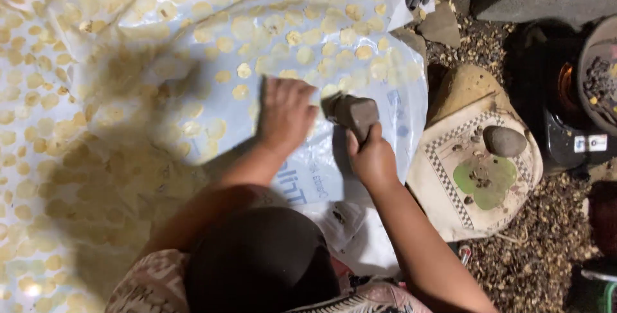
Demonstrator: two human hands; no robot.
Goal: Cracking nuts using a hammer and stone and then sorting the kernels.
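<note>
Right hand (371, 157) grip wraps tight round the lower end of a stone (355, 115). Stone is grey-brown, blocky, long axis tilted up-left from the fist, far end on the plastic sheet (212, 62). Left hand (285, 115), just left of it, fingers pressed together flat on the sheet among pale yellow discs (243, 71). Round pebble (504, 141) well right on a cushion (450, 178).

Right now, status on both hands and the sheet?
Left hand flat on white plastic sheet among pale round discs. Right hand grips grey stone block. Nothing between the hands.
</note>
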